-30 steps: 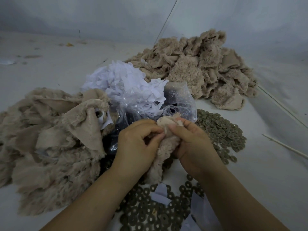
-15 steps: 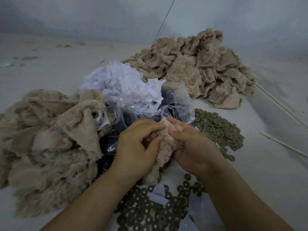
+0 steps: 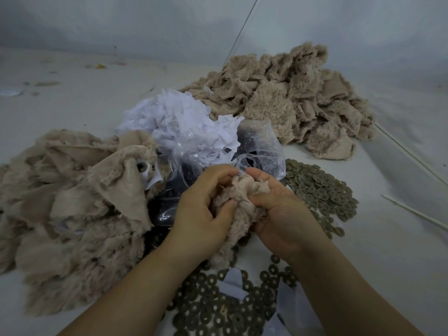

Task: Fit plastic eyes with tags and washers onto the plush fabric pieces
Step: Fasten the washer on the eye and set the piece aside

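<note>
Both your hands pinch the plush piece (image 3: pixel 238 202) at frame centre: left hand (image 3: pixel 203 209) on its left edge, right hand (image 3: pixel 278 207) on its right. Piece hangs lengthwise toward you. Washers (image 3: pixel 322 190) lie just right, nearer the right hand.

The left hand (image 3: pixel 202 214) and right hand (image 3: pixel 278 209) have spread slightly apart, bunching the plush fabric piece (image 3: pixel 238 204) higher between them, its pale backing now exposed.
</note>
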Available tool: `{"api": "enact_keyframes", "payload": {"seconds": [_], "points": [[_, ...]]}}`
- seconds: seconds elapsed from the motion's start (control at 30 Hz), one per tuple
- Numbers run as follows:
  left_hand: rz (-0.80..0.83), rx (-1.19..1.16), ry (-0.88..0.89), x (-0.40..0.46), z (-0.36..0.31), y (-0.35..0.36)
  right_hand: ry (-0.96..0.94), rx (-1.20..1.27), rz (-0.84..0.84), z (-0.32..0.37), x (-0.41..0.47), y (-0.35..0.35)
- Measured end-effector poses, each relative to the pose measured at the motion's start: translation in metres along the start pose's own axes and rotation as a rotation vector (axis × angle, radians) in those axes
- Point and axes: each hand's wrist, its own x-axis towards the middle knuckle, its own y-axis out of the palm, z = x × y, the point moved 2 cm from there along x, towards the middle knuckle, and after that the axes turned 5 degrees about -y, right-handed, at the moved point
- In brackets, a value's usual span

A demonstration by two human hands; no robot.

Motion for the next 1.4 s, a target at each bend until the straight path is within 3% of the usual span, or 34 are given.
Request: {"api": "enact_keyframes", "payload": {"seconds": [0.13,0.27,0.5,0.63,0.93,1.1,1.4], "points": [[-0.078,0.109,0.151,-0.001,0.002,-0.001,-0.044,0.016,-0.001,0.0,0.0,0.0],[-0.162,0.156,0.187,-0.001,0.003,-0.001,-0.089,-0.01,-0.006,0.0,-0.001,0.001],[-0.162,0.203,0.188,-0.001,0.006,-0.001,-0.004,0.056,-0.049,-0.003,0.002,-0.001],[-0.079,0.259,0.248,-0.002,0.004,0.0,0.062,0.135,-0.056,-0.004,0.002,0.001],[-0.041,0.279,0.15,-0.002,0.004,0.0,0.1,0.268,-0.019,-0.003,0.001,0.003],[0.016,0.293,0.219,-0.004,0.006,0.003,0.001,0.072,0.003,0.002,-0.007,0.006],[-0.106,0.219,0.275,-0.003,0.003,0.003,0.033,0.116,-0.07,0.001,-0.008,0.007]]}}
